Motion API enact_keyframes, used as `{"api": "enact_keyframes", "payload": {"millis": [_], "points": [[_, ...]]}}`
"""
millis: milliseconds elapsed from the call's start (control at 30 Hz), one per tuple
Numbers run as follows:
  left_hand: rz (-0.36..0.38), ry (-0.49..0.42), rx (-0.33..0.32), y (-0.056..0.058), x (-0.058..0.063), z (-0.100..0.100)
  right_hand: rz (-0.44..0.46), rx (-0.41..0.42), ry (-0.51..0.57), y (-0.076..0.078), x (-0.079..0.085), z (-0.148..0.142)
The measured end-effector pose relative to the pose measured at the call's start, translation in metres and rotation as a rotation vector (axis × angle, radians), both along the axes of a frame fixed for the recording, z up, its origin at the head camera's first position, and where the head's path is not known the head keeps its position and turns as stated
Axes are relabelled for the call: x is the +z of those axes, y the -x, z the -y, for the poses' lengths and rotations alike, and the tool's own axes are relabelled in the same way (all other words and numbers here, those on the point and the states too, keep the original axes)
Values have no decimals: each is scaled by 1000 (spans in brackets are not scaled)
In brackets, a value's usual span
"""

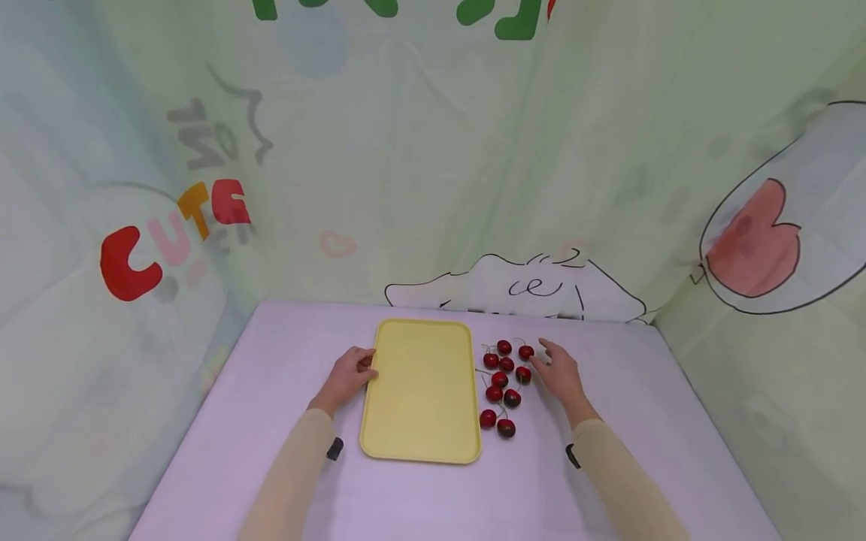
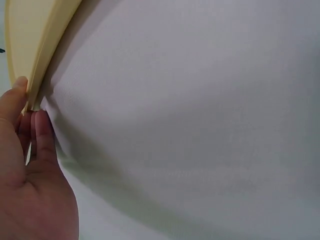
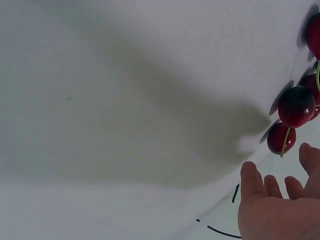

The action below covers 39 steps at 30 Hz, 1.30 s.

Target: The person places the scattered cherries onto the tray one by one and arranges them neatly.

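A yellow rectangular tray (image 1: 422, 391) lies on the table with nothing on it. My left hand (image 1: 348, 378) pinches its left edge; in the left wrist view the thumb (image 2: 19, 92) is on the rim and the other fingers are beneath. Right of the tray is a loose cluster of several dark red cherries (image 1: 499, 379) with thin stems. My right hand (image 1: 558, 373) reaches in from the cluster's right side, fingers spread and holding nothing. Its fingertips are close beside the upper right cherry (image 1: 526, 352). The right wrist view shows a gap between this hand and the cherries (image 3: 296, 106).
A pale lilac cloth covers the table (image 1: 433, 500). Behind it and along both sides hang printed curtains (image 1: 433, 188) with letters and drawings. Dark bands sit at the left wrist (image 1: 334, 449) and the right wrist (image 1: 573, 455).
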State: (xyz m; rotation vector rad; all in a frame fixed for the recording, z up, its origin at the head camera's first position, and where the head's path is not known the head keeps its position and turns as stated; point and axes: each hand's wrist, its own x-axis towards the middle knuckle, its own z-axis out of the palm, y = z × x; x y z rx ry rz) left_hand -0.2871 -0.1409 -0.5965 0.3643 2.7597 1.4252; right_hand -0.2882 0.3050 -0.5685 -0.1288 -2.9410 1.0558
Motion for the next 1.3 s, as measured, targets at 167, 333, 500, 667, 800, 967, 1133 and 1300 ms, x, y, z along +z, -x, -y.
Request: {"api": "enact_keyframes", "payload": {"millis": [167,333,500,667,800,967,1133,1300], "points": [[4,33,-20,-1,9,0,22,-23,26,8,-7,1],[-7,88,-22,-4,16,0,7,-5,39,14,-10,5],[-2,99,-31,-5,17,2,7,-3,30,16,-12,9],[-8,97,-23,-2,11,4,-14,9,23,18,-15,12],[-13,112,-34,2,10,3,-10,-20,36,20,-11,17],[1,118,-41,8,12,3,-52,-101,97,27,-2,30],[18,104,-36,5,16,4,-119,-136,172,36,12,60],[17,103,-39,3,14,4,-170,-114,243,44,20,94]]}}
